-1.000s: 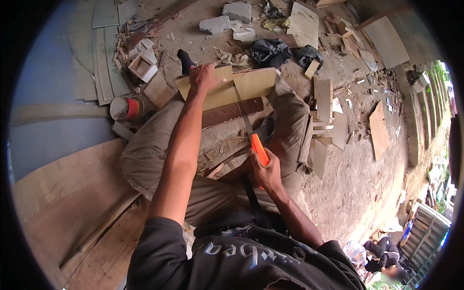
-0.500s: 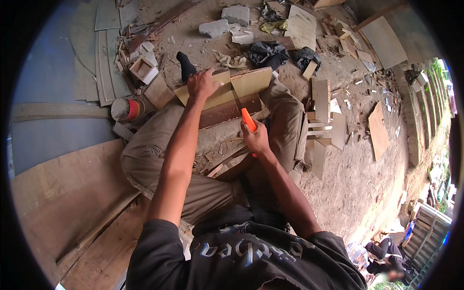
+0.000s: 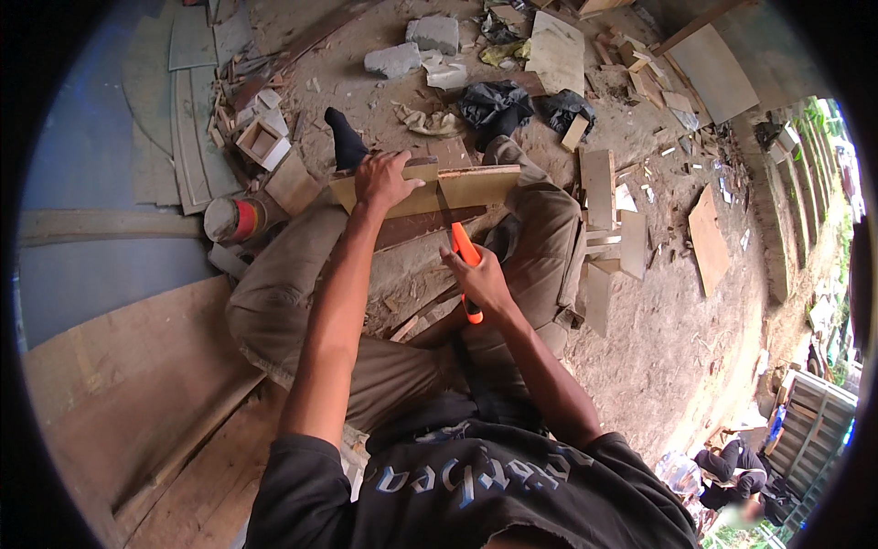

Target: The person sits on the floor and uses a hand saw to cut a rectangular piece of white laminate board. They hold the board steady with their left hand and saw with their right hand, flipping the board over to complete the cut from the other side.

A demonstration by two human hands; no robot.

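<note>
Just below the middle of the frame, the right hand (image 3: 482, 285) is clamped round the orange handle of a handsaw (image 3: 465, 261), whose thin blade runs up toward the frame's centre into the edge of a pale wooden board (image 3: 476, 185). That board lies across the person's knees, just above centre. The left hand (image 3: 382, 180), fingers spread flat and gripping nothing, presses down on the board's left part. A darker plank (image 3: 416, 229) lies just under the board, between the legs. Left of the knees, a round tin with a red band (image 3: 234, 220) lies on its side beside a small open wooden box (image 3: 262, 142). Farther off, at the top, grey stone blocks (image 3: 413, 48) and black bags (image 3: 498, 102) lie on the dirt, with offcut boards (image 3: 599, 188) scattered to the right.
</note>
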